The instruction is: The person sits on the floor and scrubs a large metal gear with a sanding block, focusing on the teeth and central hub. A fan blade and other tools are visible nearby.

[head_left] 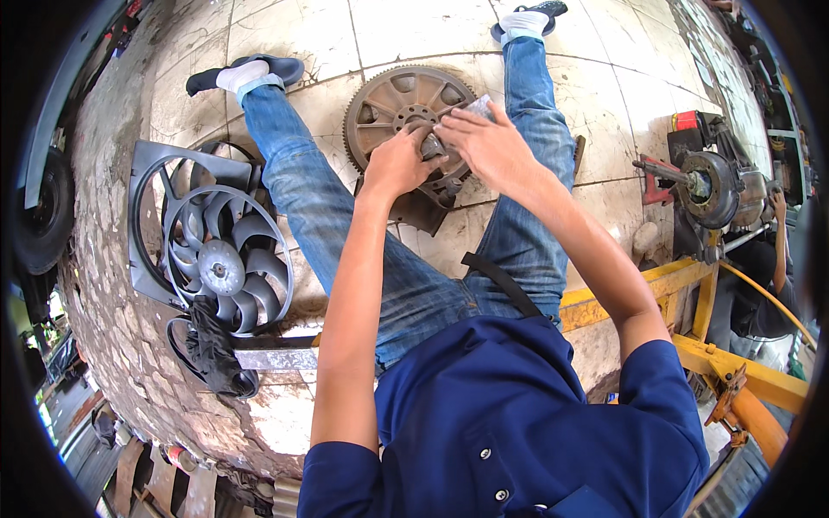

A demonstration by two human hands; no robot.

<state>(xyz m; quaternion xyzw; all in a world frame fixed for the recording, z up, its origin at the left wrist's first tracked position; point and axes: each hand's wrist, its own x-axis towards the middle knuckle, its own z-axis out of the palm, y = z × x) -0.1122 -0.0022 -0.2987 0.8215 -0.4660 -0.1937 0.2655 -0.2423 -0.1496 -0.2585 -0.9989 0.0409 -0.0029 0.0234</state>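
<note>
Between my legs on the tiled floor lies a large toothed flywheel (366, 121), brown-grey with a ring of bolt holes at its middle. My left hand (400, 162) is closed round a small dark metal part (433, 148) above the flywheel's near side. Close beside it, my right hand (490, 148) has its fingers laid toward the same part. A grey sheet-like piece (478, 105) sticks out at its fingers; it could be sandpaper or cloth. The fingers partly hide both small things. A dark metal plate or bracket (423, 214) shows under the flywheel's near edge.
To the left lies a radiator fan (221, 266) in its grey frame, with a crumpled black cloth (213, 345) below. On the right are a hub assembly (712, 186) and a yellow steel frame (656, 283). Another person (760, 285) is at the far right. A tyre (45, 211) stands far left.
</note>
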